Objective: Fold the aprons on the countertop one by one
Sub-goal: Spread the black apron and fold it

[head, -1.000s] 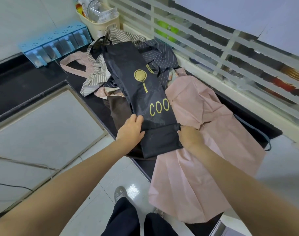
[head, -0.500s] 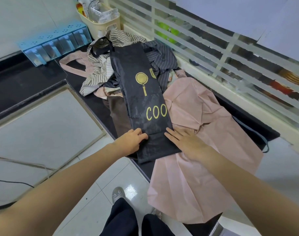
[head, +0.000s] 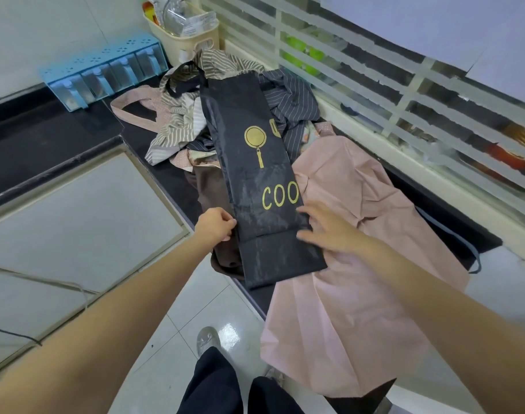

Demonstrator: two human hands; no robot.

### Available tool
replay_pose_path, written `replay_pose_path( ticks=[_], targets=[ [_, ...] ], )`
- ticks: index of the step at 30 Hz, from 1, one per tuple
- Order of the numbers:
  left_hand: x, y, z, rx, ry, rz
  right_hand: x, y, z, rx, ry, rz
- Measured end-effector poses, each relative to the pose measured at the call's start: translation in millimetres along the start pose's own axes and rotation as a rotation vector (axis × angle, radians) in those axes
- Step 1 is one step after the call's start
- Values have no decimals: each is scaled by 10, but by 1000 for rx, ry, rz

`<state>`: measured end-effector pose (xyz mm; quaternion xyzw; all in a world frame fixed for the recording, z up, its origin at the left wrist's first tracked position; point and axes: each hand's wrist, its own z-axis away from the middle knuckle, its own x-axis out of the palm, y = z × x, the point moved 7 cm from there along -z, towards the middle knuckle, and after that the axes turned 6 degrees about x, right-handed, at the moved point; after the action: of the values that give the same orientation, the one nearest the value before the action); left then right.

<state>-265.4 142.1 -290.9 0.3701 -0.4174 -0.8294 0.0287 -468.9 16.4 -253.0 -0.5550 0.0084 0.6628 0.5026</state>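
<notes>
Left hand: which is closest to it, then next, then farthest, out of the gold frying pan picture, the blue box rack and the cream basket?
From the left hand:
1. Gold frying pan picture, just ahead on the black apron.
2. Blue box rack, far left by the wall.
3. Cream basket, back corner, farthest.

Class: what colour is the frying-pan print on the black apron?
Gold-yellow frying-pan print, clearest in the head view.
</notes>
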Motion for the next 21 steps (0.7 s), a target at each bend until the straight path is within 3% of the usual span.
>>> replay_pose_path(
  ticks=[2,4,13,17,21],
  targets=[
    [-4,11,-77,-22,11,19,-195,62,-177,113,167,-96],
    [3,3,-131,-61,1,51,-245,144,-347,240,205,-181],
    [31,-25,-279,-156,-56,175,-173,182,-624,443,145,-723],
    [33,-32,-315,-211,-65,276,-151,183,-688,518,114,-747],
    [14,-41,-306,-191,-56,231,-111,209,-770,575,75,-679]
  ],
)
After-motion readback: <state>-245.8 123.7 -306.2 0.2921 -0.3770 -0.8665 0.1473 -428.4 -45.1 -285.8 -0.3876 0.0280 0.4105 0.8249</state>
